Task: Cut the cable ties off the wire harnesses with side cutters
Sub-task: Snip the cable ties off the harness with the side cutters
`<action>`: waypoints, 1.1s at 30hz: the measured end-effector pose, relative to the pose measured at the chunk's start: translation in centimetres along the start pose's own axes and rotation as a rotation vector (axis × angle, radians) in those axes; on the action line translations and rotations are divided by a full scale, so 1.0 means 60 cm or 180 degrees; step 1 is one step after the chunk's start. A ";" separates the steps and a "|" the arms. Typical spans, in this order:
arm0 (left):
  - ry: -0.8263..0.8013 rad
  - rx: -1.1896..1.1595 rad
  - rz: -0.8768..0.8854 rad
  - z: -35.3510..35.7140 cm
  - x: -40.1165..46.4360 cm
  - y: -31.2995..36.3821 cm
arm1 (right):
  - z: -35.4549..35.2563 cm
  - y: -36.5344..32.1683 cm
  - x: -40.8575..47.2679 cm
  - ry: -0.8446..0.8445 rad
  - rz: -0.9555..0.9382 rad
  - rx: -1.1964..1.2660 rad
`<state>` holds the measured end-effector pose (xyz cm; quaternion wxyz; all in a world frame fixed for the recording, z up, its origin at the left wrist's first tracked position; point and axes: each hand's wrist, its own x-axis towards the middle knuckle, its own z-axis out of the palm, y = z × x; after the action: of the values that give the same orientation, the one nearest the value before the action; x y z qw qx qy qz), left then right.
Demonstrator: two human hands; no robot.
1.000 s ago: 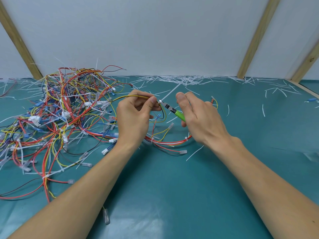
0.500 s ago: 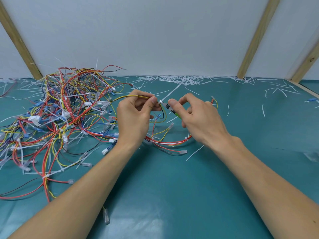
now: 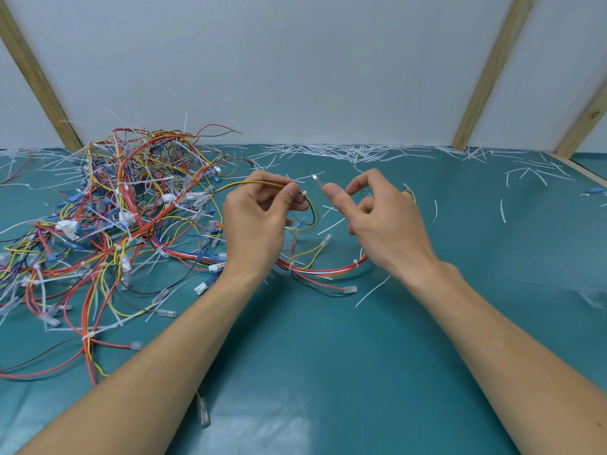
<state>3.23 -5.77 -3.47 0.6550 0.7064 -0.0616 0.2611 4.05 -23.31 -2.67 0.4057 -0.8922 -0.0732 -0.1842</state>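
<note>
My left hand pinches a thin yellow-and-black wire pair between thumb and fingers, just left of a small white cable tie on it. That harness loops down to red and white wires lying on the teal table. My right hand hovers a little to the right, thumb pointing at the tie, index finger arched, lower fingers curled in. The side cutters are almost wholly hidden in that palm; only a green sliver shows. A blurred white bit is in the air between the hands.
A big tangle of red, yellow and blue harnesses with white ties fills the left of the table. Cut white tie tails are strewn along the back wall and to the right. Wooden struts lean against the white wall.
The cutter jaws were at the tie beside my left thumb; my right hand has since drawn back to the right, and the tool has slipped out of sight into the palm. My left hand stayed put.
</note>
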 end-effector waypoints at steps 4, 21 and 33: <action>-0.0006 -0.0028 0.0019 0.001 0.000 0.002 | 0.000 0.001 -0.001 0.0115 -0.0005 0.0060; -0.0841 -0.0104 0.0003 0.006 -0.003 0.009 | -0.004 -0.012 0.000 -0.0112 -0.0077 0.0889; -0.0947 0.0519 0.0213 0.003 0.001 0.004 | 0.003 -0.008 0.001 -0.0065 0.0114 0.1136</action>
<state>3.21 -5.98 -3.25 0.5701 0.7856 -0.1599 0.1795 4.00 -22.89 -2.42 0.5601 -0.8090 -0.0929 -0.1520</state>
